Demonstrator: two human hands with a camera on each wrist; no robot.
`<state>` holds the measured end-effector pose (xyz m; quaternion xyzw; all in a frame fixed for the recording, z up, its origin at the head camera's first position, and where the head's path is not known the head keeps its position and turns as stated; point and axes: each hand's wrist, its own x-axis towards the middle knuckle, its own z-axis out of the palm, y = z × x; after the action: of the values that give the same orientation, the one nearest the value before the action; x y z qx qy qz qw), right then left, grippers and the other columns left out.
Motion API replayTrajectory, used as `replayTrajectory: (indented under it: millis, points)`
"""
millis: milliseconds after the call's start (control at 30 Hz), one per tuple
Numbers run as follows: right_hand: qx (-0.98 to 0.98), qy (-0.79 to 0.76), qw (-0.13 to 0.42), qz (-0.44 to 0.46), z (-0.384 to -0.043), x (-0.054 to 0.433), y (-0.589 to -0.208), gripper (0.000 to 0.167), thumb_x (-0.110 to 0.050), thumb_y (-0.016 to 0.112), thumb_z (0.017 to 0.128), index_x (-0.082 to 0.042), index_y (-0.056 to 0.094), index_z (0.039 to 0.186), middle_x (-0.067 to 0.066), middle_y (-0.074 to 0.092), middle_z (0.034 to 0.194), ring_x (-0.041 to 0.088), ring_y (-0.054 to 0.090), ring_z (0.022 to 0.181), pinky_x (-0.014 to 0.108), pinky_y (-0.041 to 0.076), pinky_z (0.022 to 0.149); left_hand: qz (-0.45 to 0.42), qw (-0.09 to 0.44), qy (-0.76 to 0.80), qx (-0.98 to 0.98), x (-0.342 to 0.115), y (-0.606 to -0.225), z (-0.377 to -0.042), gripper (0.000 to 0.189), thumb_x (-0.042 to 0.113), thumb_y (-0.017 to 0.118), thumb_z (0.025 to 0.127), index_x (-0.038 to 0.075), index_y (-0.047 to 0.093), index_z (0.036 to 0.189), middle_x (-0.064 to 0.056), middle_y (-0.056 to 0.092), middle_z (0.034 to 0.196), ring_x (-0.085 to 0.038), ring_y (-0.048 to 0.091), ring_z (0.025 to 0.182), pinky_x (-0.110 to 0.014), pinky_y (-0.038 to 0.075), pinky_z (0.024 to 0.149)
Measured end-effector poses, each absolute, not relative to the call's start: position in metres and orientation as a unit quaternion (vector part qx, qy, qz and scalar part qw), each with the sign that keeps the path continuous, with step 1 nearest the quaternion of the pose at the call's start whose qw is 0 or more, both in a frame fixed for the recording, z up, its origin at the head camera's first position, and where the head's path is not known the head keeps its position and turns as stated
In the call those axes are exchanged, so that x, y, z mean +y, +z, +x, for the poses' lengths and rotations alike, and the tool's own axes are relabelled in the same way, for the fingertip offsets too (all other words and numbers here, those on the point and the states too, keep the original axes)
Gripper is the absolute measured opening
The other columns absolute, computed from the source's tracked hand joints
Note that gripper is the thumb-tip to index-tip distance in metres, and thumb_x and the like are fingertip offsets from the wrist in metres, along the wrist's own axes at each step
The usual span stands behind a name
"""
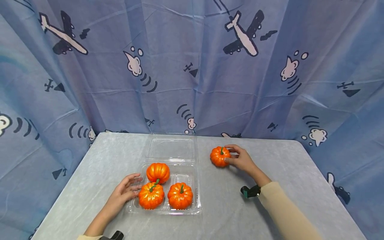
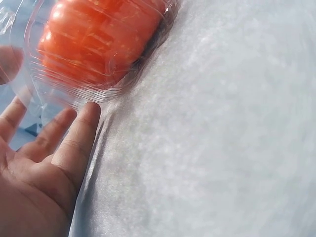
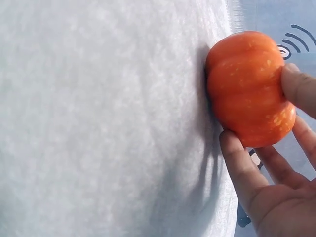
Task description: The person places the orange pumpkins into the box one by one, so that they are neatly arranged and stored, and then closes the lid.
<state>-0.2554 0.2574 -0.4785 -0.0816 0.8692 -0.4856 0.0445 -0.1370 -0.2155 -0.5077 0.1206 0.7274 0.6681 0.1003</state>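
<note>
A small orange pumpkin (image 1: 218, 157) with a green stem sits on the table, right of a clear plastic clamshell box (image 1: 168, 212). My right hand (image 1: 242, 160) holds it from the right; in the right wrist view the thumb (image 3: 300, 89) lies against one side and fingertips touch its lower side. The box lies with its lid folded back. Inside are three similar pumpkins: one at the back left (image 1: 157, 170), one at the front left (image 1: 151, 197) and one at the front right (image 1: 180, 196). My left hand (image 1: 120, 191) rests at the box's left wall, fingers extended.
The transparent lid (image 1: 171, 148) lies flat behind the box, near the table's back edge. A pale grey cloth covers the table (image 1: 222, 203). Behind it hangs a blue curtain (image 1: 192, 43) printed with planes. A black wrist camera (image 1: 250, 191) sticks out beside the right wrist.
</note>
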Motion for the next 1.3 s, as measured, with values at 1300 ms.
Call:
replayTrajectory:
  millis: [1300]
  points:
    - [0.851,-0.507,0.04,-0.126,-0.235,0.207,-0.43,0.058,-0.011,0.077,0.079,-0.015,0.055,0.132,0.017,0.054,0.136,0.037,0.059,0.11,0.041,0.057,0.084,0.12,0.098,0.668,0.728,-0.215,-0.509,-0.136,0.055,-0.003,0.048,0.091,-0.004,0.031,0.143,-0.035,0.037,0.141,-0.003,0.06,0.109,-0.024,0.055,0.086]
